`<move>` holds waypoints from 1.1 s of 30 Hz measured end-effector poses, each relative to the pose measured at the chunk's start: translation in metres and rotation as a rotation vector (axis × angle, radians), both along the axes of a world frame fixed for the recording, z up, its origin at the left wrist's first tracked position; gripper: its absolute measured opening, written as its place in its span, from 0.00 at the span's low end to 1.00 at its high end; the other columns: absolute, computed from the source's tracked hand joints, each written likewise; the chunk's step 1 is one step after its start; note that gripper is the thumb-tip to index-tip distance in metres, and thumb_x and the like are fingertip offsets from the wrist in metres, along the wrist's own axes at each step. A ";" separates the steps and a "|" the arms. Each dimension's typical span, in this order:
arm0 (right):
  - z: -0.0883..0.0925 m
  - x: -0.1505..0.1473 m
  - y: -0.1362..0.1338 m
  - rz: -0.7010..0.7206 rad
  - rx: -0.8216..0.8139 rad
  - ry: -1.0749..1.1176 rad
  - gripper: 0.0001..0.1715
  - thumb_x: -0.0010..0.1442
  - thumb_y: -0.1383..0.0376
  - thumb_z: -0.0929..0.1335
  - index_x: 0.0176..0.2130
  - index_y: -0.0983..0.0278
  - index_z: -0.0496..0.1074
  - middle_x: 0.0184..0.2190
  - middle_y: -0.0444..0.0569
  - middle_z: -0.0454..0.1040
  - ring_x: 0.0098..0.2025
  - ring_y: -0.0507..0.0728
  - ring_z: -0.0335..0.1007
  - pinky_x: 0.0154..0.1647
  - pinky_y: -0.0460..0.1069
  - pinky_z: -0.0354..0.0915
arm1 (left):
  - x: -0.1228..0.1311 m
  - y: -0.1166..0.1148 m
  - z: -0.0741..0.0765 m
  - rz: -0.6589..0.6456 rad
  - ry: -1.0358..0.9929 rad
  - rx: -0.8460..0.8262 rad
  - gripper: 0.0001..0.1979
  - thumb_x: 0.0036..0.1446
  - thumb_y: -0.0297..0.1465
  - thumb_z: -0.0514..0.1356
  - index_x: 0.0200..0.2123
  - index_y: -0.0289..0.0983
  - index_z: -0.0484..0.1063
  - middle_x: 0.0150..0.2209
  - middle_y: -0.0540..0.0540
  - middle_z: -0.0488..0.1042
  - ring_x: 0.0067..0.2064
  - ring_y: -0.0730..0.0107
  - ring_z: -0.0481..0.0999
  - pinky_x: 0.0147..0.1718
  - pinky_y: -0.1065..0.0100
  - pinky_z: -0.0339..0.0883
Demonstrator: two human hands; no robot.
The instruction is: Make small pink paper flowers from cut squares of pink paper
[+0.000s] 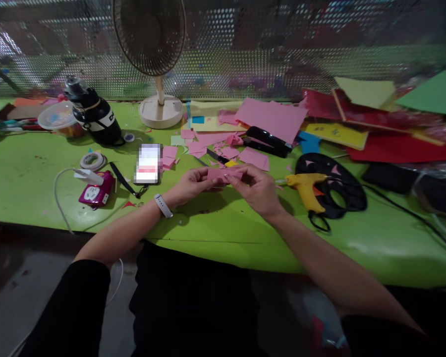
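My L grip (193, 186) & R grip (256, 188) pinch small pink folded paper strip (223, 174) by its ends. Feels light, floppy, creases easy, I'd say.

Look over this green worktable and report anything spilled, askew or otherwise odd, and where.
Pink paper scraps lie strewn over the green table beyond the left hand and right hand holding a pink strip; the black bottle lies tilted.

Small pink paper strip (223, 175), level, held.
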State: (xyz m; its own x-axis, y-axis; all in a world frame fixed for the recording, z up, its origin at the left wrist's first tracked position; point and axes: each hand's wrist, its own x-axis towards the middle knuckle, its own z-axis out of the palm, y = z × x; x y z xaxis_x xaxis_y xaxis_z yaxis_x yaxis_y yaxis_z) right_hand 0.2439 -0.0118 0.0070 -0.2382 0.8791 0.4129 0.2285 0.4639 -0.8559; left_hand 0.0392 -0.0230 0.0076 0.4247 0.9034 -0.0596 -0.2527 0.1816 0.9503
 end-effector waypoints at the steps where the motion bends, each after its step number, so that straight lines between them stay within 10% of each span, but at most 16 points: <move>1: 0.000 0.000 0.000 -0.001 -0.001 -0.001 0.11 0.60 0.55 0.74 0.35 0.59 0.75 0.39 0.48 0.79 0.39 0.57 0.77 0.44 0.58 0.77 | 0.000 0.000 0.001 0.006 0.018 -0.007 0.13 0.59 0.30 0.68 0.46 0.32 0.76 0.48 0.38 0.81 0.46 0.69 0.82 0.53 0.60 0.71; 8: 0.001 0.001 0.002 -0.089 -0.119 0.104 0.21 0.57 0.48 0.75 0.41 0.57 0.70 0.36 0.46 0.76 0.33 0.55 0.74 0.33 0.52 0.74 | 0.002 -0.003 0.010 0.052 0.026 -0.063 0.10 0.62 0.24 0.63 0.47 0.32 0.74 0.46 0.40 0.82 0.46 0.69 0.82 0.55 0.60 0.72; 17: 0.010 0.003 0.000 0.015 -0.204 -0.120 0.30 0.58 0.39 0.70 0.25 0.58 0.63 0.20 0.42 0.65 0.21 0.52 0.59 0.20 0.49 0.56 | 0.001 -0.003 0.013 0.034 0.048 -0.075 0.22 0.63 0.22 0.63 0.59 0.36 0.69 0.45 0.41 0.83 0.48 0.66 0.83 0.55 0.58 0.73; 33: 0.010 0.002 -0.002 0.208 -0.371 -0.030 0.22 0.56 0.47 0.74 0.38 0.63 0.77 0.24 0.44 0.73 0.22 0.50 0.66 0.20 0.47 0.63 | -0.006 0.002 0.016 0.028 0.058 -0.028 0.27 0.54 0.23 0.70 0.57 0.31 0.68 0.37 0.43 0.82 0.37 0.69 0.83 0.44 0.63 0.77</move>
